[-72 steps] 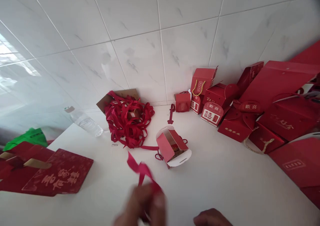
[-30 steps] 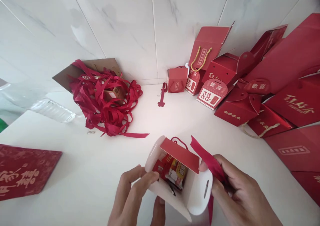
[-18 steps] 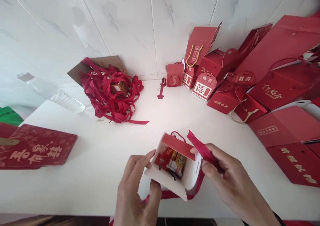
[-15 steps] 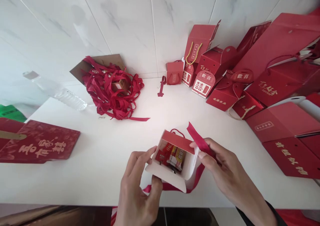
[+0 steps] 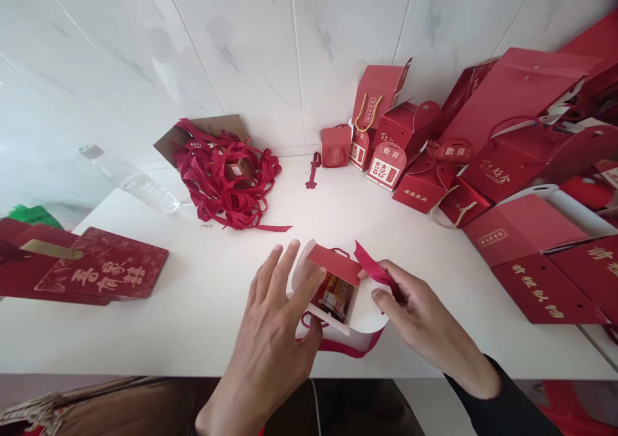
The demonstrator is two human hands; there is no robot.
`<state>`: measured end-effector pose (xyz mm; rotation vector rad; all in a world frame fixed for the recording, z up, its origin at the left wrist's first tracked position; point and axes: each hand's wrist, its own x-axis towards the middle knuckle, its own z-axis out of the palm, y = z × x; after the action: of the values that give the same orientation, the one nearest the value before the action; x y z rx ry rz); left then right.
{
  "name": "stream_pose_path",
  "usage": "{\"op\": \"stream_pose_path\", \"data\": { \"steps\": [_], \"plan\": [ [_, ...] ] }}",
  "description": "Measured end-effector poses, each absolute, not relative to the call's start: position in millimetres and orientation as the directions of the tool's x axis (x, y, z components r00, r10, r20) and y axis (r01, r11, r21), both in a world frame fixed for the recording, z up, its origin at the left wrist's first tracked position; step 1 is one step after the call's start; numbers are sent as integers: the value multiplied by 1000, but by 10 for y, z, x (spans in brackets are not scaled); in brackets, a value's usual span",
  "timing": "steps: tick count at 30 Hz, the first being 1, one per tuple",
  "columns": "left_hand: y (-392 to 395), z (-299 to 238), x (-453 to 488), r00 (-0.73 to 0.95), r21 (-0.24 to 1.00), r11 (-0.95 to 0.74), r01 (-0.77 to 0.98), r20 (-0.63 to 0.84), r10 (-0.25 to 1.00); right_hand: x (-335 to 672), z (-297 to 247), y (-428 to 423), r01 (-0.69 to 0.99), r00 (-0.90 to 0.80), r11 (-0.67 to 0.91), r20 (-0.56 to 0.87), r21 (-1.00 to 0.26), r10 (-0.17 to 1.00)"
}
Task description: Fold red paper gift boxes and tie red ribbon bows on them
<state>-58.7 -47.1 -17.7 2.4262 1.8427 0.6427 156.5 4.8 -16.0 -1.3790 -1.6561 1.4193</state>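
Note:
A small red and white gift box (image 5: 365,308) lies with its top open near the table's front edge, several snack packets (image 5: 335,296) inside. My left hand (image 5: 273,326) is at the box's left side, its fingers stretched out and apart. One fingertip touches the red flap, and the thumb is low at the near side. On the right, my right hand (image 5: 412,310) pinches a red ribbon (image 5: 369,262) between thumb and fingers beside the white side flap. More of this ribbon runs along the near side of the box. Dark red cord handles show at its far and near sides.
Behind, a cardboard box (image 5: 224,125) overflows with tangled red ribbon (image 5: 232,198). A clear plastic bottle (image 5: 152,193) lies left of it. Several red gift boxes (image 5: 416,191) crowd the right side. A flat red bag (image 5: 109,265) lies left on the white table (image 5: 193,333).
My left hand has shifted its hold into outstretched fingers over the box's left side. The red flap has folded further inward, and the side flaps spread outward. My right hand keeps the ribbon.

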Motion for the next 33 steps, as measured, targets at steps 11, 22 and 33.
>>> {"op": "stream_pose_path", "data": {
  "steps": [11, 22, 33],
  "plan": [
    [-236, -246, -580, 22, 611, -166, 774, 235, 972, 1554, -192, 33, 377, -284, -78, -196, -923, 939],
    [-572, -458, -159, -326, 830, 103, 548, 99, 940, 1436, -197, -145, 231, -34, -142, -154, -963, 987],
    [-763, -297, -4, -395, 787, -43, 616, 356, 847, 1499, -67, -313, 284, -168, -9, -59, -959, 984]
  ]
}}
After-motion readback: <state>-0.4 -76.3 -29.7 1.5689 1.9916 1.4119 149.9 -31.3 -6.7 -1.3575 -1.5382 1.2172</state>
